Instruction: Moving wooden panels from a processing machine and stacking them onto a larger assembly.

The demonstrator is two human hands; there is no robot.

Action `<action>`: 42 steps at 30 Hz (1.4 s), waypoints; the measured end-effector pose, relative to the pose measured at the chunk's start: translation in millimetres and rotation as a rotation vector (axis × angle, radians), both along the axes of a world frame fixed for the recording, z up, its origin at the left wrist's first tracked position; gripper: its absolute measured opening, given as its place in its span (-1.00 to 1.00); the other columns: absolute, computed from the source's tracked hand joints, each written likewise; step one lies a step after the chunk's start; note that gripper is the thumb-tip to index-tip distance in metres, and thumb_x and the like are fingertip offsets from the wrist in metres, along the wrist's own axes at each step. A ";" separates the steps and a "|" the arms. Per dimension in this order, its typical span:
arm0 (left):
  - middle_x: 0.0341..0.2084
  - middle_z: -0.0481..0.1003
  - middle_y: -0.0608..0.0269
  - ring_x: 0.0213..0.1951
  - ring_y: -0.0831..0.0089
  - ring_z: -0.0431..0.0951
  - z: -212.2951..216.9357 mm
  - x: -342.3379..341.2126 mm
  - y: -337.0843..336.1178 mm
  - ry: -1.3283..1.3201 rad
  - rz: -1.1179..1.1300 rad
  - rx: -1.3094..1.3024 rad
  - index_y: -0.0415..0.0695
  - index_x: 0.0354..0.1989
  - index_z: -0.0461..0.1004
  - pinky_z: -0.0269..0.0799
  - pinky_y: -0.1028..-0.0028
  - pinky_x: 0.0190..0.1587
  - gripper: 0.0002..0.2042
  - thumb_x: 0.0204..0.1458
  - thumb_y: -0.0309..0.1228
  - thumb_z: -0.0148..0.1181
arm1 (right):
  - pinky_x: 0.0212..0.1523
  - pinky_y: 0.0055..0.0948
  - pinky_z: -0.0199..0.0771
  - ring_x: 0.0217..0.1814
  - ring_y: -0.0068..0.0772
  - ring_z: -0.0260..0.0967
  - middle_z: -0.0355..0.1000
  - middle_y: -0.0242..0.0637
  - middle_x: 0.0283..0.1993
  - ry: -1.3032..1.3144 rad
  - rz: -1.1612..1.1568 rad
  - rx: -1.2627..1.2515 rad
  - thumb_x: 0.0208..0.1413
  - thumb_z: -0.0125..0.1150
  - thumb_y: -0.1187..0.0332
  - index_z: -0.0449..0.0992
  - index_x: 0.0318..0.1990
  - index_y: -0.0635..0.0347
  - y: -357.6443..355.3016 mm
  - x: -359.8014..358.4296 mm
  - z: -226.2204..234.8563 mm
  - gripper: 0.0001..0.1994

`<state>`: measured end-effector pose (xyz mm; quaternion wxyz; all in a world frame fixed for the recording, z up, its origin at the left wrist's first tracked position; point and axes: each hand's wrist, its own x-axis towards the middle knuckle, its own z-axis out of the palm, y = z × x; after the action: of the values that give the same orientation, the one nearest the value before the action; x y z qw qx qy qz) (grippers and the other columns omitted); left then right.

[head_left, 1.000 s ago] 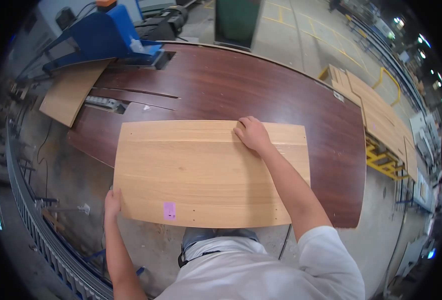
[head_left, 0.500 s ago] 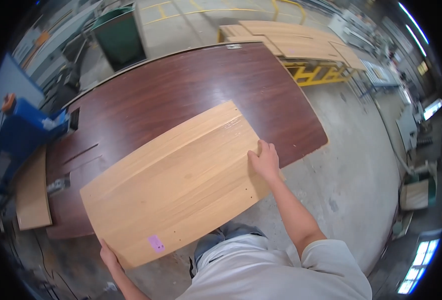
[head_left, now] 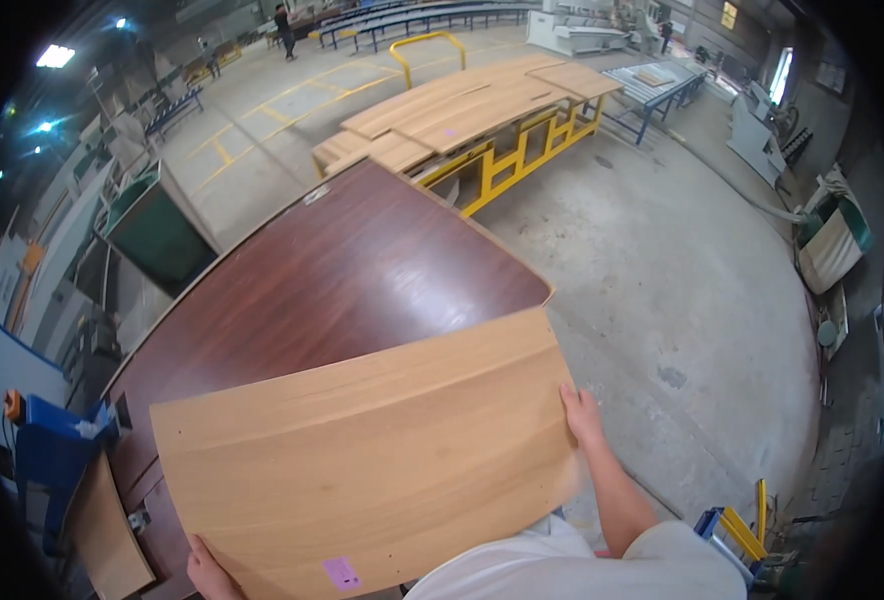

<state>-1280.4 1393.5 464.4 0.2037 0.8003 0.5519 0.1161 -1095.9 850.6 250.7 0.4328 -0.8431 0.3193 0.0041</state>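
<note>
Wood board is btwn my hands, lower ctr of frame, long axis L–R, R end higher. L hand grips its L edge near the bottom; R hand grips its R edge, nearer the stacked boards at upper ctr. Brown tabletop stands partly btwn, in the way; green bin upper L.

A green bin stood beyond the dark red table's long far edge, a blue machine at its left end — and past its far corner, wooden panels lay on a yellow frame.
</note>
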 end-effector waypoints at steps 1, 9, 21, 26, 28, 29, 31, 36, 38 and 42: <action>-0.10 0.51 -0.10 -0.04 -0.04 0.46 0.9 20.4 -15.0 -0.003 -0.060 -0.018 -0.32 -0.06 0.49 0.36 0.22 0.01 -0.36 0.14 0.12 -0.11 | -0.05 -0.25 0.35 -0.03 -0.03 0.41 0.46 0.15 -0.15 -0.017 -0.013 0.002 0.11 0.08 -0.10 0.48 -0.16 0.40 -25.2 1.6 -7.7 -0.42; -0.61 0.47 0.13 -0.51 0.43 0.36 -26.3 237.8 -173.3 -0.398 -0.353 0.072 -0.36 -0.47 0.45 0.29 0.37 -0.39 -0.46 0.13 0.02 0.04 | -0.19 -0.32 0.29 -0.29 -0.34 0.24 0.39 -0.14 -0.34 -0.282 -0.421 0.093 0.17 0.07 -0.01 0.38 -0.37 0.35 -271.3 59.4 -8.1 -0.54; -0.71 0.26 0.43 -0.56 0.62 0.19 -25.1 524.6 -415.6 -0.535 -0.507 -0.051 -0.20 -0.61 0.38 0.11 0.47 -0.52 -0.54 0.15 -0.05 0.06 | -0.28 -0.39 0.28 -0.35 -0.48 0.19 0.33 -0.31 -0.42 -0.501 -0.628 0.235 0.23 0.06 0.11 0.34 -0.43 0.27 -500.5 251.2 20.4 -0.63; -0.68 0.29 0.42 -0.55 0.61 0.19 -41.9 680.6 -497.6 -0.589 -0.488 -0.116 -0.24 -0.53 0.41 0.15 0.50 -0.48 -0.58 0.15 -0.08 0.07 | -0.18 -0.40 0.30 -0.25 -0.47 0.25 0.39 -0.31 -0.30 -0.522 -0.572 0.198 0.22 0.04 0.06 0.42 -0.27 0.28 -587.6 394.0 38.0 -0.62; -0.64 0.38 0.39 -0.51 0.58 0.29 -48.2 753.5 -527.2 -0.555 -0.506 -0.195 -0.26 -0.47 0.46 0.25 0.47 -0.41 -0.59 0.13 -0.08 0.08 | -0.19 -0.40 0.30 -0.25 -0.46 0.25 0.38 -0.31 -0.31 -0.529 -0.576 0.192 0.22 0.04 0.06 0.42 -0.27 0.28 -629.7 445.2 40.6 -0.62; -0.59 0.44 0.32 -0.47 0.53 0.36 -55.7 788.1 -546.3 -0.523 -0.476 -0.183 -0.27 -0.43 0.48 0.29 0.43 -0.36 -0.57 0.11 -0.06 0.09 | -0.18 -0.39 0.30 -0.24 -0.45 0.26 0.39 -0.29 -0.29 -0.569 -0.602 0.160 0.21 0.04 0.06 0.42 -0.26 0.30 -649.0 466.3 38.1 -0.61; -0.48 0.52 0.15 -0.38 0.42 0.46 -35.9 846.0 -603.9 -0.498 -0.473 -0.234 -0.30 -0.35 0.51 0.36 0.37 -0.26 -0.53 0.07 -0.02 0.11 | -0.15 -0.38 0.34 -0.23 -0.41 0.31 0.42 -0.22 -0.28 -0.582 -0.663 0.093 0.20 0.06 0.09 0.45 -0.25 0.34 -685.2 502.5 38.1 -0.61; -0.29 0.55 0.00 -0.17 0.13 0.54 -41.0 1012.1 -726.4 -0.259 -0.605 -0.132 -0.15 -0.22 0.55 0.36 0.27 -0.07 -0.49 0.02 0.10 0.03 | -0.19 -0.30 0.36 -0.30 -0.29 0.35 0.44 -0.13 -0.34 -0.564 -0.770 0.146 0.16 0.08 0.05 0.46 -0.30 0.41 -768.9 594.3 34.1 -0.55; -0.30 0.55 0.03 -0.15 0.06 0.52 -43.9 1073.3 -777.1 -0.130 -0.633 -0.096 -0.11 -0.24 0.55 0.36 0.25 -0.05 -0.47 0.01 0.15 -0.01 | -0.19 -0.30 0.37 -0.28 -0.31 0.35 0.45 -0.15 -0.32 -0.544 -0.750 0.153 0.17 0.07 0.04 0.49 -0.28 0.43 -799.0 646.7 34.8 -0.53; -0.30 0.56 0.05 -0.15 0.10 0.53 -56.0 1187.4 -874.3 -0.022 -0.627 -0.215 -0.09 -0.25 0.56 0.37 0.25 -0.08 -0.45 -0.02 0.19 0.00 | -0.19 -0.30 0.37 -0.27 -0.34 0.36 0.46 -0.15 -0.29 -0.404 -0.775 -0.012 0.17 0.06 0.02 0.50 -0.26 0.48 -923.7 758.6 -1.3 -0.49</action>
<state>-93.0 519.2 408.4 0.3188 0.9038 0.2856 -0.0023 -337.3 -73.1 249.3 0.4514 -0.6471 0.5211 -0.3256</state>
